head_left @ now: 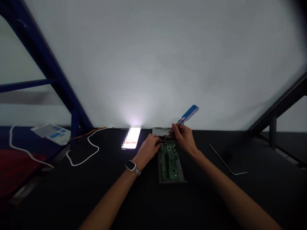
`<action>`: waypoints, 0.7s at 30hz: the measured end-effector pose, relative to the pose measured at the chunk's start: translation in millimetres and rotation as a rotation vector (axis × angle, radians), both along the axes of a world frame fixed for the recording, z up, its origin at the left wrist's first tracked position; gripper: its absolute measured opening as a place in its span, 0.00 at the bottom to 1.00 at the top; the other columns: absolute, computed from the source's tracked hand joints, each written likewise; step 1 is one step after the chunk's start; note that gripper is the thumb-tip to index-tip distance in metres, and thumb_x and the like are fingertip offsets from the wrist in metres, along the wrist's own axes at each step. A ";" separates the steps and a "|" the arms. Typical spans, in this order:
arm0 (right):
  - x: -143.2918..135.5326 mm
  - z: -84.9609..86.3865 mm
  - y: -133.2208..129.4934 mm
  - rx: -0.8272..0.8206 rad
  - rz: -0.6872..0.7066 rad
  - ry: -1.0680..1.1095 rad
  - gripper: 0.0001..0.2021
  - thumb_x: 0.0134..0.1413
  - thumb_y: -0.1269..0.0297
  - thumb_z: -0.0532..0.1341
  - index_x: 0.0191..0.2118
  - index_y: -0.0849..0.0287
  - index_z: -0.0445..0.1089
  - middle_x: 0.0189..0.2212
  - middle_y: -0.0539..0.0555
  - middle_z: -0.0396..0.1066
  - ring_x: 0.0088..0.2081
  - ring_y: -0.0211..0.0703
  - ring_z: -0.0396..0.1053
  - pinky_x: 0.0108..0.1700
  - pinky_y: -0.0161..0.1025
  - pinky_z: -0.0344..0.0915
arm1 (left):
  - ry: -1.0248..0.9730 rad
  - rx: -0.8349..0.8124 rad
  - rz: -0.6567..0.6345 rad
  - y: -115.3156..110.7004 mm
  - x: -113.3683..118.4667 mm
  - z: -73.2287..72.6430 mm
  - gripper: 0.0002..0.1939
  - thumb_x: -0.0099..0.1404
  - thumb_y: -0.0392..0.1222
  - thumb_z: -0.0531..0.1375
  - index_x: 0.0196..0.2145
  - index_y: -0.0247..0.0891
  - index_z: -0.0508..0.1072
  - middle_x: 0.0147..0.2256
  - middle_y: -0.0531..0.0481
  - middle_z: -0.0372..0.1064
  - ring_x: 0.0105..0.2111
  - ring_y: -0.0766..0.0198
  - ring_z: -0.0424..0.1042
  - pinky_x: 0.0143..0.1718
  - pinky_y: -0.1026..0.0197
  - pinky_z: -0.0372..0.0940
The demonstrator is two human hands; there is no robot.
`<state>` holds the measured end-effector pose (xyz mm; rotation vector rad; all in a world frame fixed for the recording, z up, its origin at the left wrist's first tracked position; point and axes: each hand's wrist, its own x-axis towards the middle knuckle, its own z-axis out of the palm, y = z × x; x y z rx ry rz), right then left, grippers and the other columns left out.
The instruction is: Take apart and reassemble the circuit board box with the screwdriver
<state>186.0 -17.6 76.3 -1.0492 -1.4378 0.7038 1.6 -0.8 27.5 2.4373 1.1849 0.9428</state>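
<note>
My right hand (183, 135) grips a screwdriver (190, 114) by its metal shaft, the clear blue handle pointing up and to the right. Its tip reaches down to the far end of a green circuit board (170, 163), which sits in a shallow metal tray (173, 182). My left hand (150, 147) rests at the far left corner of that tray, fingers bent together near the screwdriver's tip. Whatever those fingers pinch is hidden. Just behind the tray lies a flat pale metal piece (160, 131), partly covered by my hands.
A brightly lit phone (132, 138) lies left of my hands. A white cable (96, 146) curls farther left. On the right is a bent metal rod (224, 162). The pale wall (153, 64) rises behind the black table (144, 204), between a blue frame (51, 64) and a dark one (275, 119).
</note>
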 end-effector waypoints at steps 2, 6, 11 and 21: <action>-1.8 9.3 6.6 0.032 -0.012 -0.069 0.22 0.58 0.44 0.57 0.28 0.59 0.71 0.20 0.53 0.72 0.21 0.41 0.71 0.25 0.37 0.67 | -0.011 -0.031 -0.001 5.9 2.3 7.0 0.08 0.62 0.43 0.63 0.39 0.40 0.75 0.36 0.48 0.69 0.41 0.55 0.66 0.41 0.53 0.65; -6.8 17.4 18.8 0.106 0.000 -0.180 0.22 0.60 0.45 0.56 0.26 0.59 0.69 0.19 0.52 0.72 0.20 0.39 0.69 0.24 0.35 0.65 | -0.131 -0.056 -0.060 12.9 10.7 19.5 0.09 0.62 0.45 0.63 0.39 0.40 0.75 0.38 0.47 0.70 0.39 0.58 0.68 0.41 0.55 0.65; -15.5 4.4 28.6 0.140 -0.008 -0.270 0.21 0.61 0.48 0.56 0.25 0.57 0.68 0.20 0.53 0.72 0.21 0.40 0.69 0.25 0.35 0.64 | -0.279 -0.036 0.019 12.7 18.2 11.9 0.06 0.66 0.41 0.60 0.33 0.37 0.75 0.33 0.48 0.69 0.35 0.61 0.69 0.37 0.58 0.64; -17.4 -5.8 33.2 0.123 -0.064 -0.467 0.19 0.63 0.52 0.55 0.27 0.59 0.69 0.23 0.56 0.74 0.24 0.42 0.71 0.26 0.34 0.62 | -0.294 -0.011 0.076 12.4 19.6 -2.9 0.04 0.65 0.39 0.62 0.34 0.38 0.77 0.32 0.49 0.70 0.35 0.61 0.69 0.35 0.59 0.63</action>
